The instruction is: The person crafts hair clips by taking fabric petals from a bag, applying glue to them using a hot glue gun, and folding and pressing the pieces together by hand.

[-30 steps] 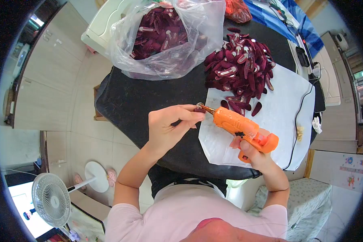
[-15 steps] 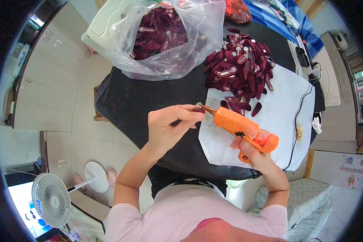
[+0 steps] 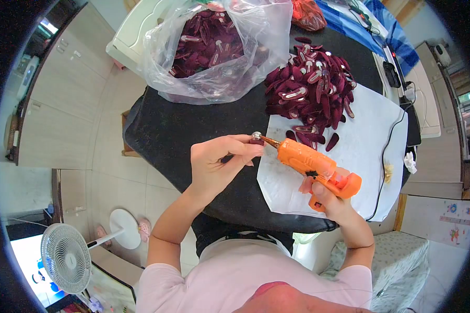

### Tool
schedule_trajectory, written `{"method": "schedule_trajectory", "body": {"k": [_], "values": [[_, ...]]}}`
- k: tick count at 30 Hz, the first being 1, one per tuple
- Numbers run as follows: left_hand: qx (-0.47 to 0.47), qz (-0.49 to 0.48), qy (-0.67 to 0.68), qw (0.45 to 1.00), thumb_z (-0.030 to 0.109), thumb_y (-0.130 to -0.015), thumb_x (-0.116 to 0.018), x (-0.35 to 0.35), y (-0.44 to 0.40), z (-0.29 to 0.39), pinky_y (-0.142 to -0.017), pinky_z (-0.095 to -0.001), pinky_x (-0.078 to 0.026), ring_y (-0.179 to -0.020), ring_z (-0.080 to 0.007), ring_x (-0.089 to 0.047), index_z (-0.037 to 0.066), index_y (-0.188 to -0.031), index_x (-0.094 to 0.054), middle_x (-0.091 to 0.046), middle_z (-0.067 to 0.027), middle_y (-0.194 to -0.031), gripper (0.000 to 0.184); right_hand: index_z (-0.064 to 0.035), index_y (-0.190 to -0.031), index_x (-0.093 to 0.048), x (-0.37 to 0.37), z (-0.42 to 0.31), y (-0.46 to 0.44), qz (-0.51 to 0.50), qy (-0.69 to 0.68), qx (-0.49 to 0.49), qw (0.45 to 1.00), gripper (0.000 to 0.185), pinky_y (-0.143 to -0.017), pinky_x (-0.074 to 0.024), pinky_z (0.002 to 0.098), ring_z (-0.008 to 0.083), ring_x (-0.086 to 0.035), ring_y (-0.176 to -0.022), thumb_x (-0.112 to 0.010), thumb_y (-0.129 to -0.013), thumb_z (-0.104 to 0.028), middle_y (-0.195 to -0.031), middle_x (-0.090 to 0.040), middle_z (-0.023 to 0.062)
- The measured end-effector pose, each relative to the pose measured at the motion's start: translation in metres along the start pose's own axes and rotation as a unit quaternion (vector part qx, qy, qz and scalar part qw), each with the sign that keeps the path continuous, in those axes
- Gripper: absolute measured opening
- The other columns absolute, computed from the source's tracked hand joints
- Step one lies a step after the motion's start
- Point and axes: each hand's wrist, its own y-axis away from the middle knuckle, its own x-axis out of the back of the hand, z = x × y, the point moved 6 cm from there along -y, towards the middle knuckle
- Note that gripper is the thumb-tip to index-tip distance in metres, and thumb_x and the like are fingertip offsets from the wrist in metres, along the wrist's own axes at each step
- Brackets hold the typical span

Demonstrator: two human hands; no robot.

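My right hand (image 3: pixel 329 198) is wrapped round an orange hot glue gun (image 3: pixel 307 159), its nozzle aimed left. Between the thumb and fingers of my left hand (image 3: pixel 219 159) is a small maroon hair clip (image 3: pixel 256 141) with a shiny metal end, mostly hidden by the fingertips. The nozzle tip is at or very near that metal end; contact I cannot make out. Beyond the gun, a heap of maroon velvety hair clips (image 3: pixel 313 86) with silver metal parts lies partly on a white paper sheet (image 3: pixel 292 193).
A clear plastic bag (image 3: pixel 209 91) holding more maroon clips stands at the back left on the black-covered table (image 3: pixel 162 125). A dark cord (image 3: pixel 385 156) crosses the paper on the right. At the back are a red bag (image 3: pixel 308 14) and a power strip (image 3: pixel 391 57).
The hair clip has tilted slightly in my left fingers, showing more of its maroon side. Both hands and the glue gun have hardly moved.
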Motion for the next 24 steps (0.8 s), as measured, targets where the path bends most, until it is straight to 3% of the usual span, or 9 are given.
{"method": "schedule_trajectory", "body": {"k": [11, 14, 17, 20, 23, 24], "values": [[0.003, -0.011, 0.013, 1.000, -0.004, -0.081, -0.067, -0.001, 0.001, -0.002, -0.058, -0.0256, -0.057, -0.078, -0.0226, -0.070, -0.003, -0.086, -0.067, -0.068, -0.0205, -0.095, 0.005, 0.0015, -0.085, -0.060, 0.001, 0.005, 0.001, 0.010, -0.021, 0.004, 1.000, 0.011, -0.049, -0.0396, 0.0248, 0.0096, -0.050, -0.053, -0.058, -0.082, -0.009, -0.072, -0.057, 0.0042], [0.005, -0.014, 0.008, 1.000, -0.004, -0.081, -0.067, -0.001, 0.000, -0.001, -0.058, -0.0253, -0.057, -0.077, -0.0219, -0.070, -0.003, -0.086, -0.067, -0.068, -0.0205, -0.095, 0.005, 0.0018, -0.087, -0.061, 0.000, 0.002, 0.004, 0.004, -0.022, -0.080, 0.997, 0.013, -0.049, -0.0395, 0.0245, 0.0091, -0.050, -0.054, -0.059, -0.083, -0.010, -0.071, -0.057, 0.0035], [0.002, -0.017, 0.013, 1.000, -0.005, -0.081, -0.067, -0.002, 0.000, -0.001, -0.058, -0.0252, -0.057, -0.076, -0.0215, -0.070, -0.003, -0.086, -0.067, -0.068, -0.0203, -0.094, 0.005, 0.0024, -0.089, -0.061, -0.001, 0.004, 0.002, -0.004, -0.022, -0.026, 0.999, 0.014, -0.049, -0.0390, 0.0239, 0.0086, -0.050, -0.053, -0.059, -0.083, -0.010, -0.072, -0.058, 0.0031], [-0.003, -0.019, 0.009, 1.000, -0.005, -0.081, -0.067, -0.002, 0.000, 0.000, -0.058, -0.0252, -0.057, -0.076, -0.0215, -0.070, -0.004, -0.085, -0.067, -0.068, -0.0203, -0.094, 0.005, 0.0050, -0.106, -0.057, 0.002, 0.012, 0.006, -0.032, 0.000, -0.094, 0.995, 0.046, -0.066, -0.0507, 0.0312, 0.0151, -0.060, -0.071, -0.064, -0.086, -0.035, -0.077, -0.062, 0.0078], [0.001, -0.015, 0.013, 1.000, -0.005, -0.081, -0.067, -0.002, 0.000, -0.001, -0.058, -0.0253, -0.057, -0.077, -0.0217, -0.070, -0.004, -0.085, -0.067, -0.068, -0.0205, -0.094, 0.004, 0.0056, -0.107, -0.057, 0.002, 0.014, 0.005, -0.021, -0.009, -0.065, 0.998, 0.046, -0.065, -0.0503, 0.0304, 0.0155, -0.060, -0.071, -0.064, -0.086, -0.035, -0.076, -0.062, 0.0080], [0.004, -0.013, 0.012, 1.000, -0.005, -0.081, -0.067, -0.001, 0.000, -0.001, -0.058, -0.0254, -0.057, -0.077, -0.0219, -0.070, -0.004, -0.085, -0.067, -0.068, -0.0206, -0.094, 0.004, 0.0046, -0.102, -0.059, 0.002, 0.011, 0.004, -0.015, -0.013, -0.048, 0.999, 0.035, -0.059, -0.0461, 0.0279, 0.0126, -0.056, -0.064, -0.062, -0.085, -0.026, -0.075, -0.061, 0.0065]]}}
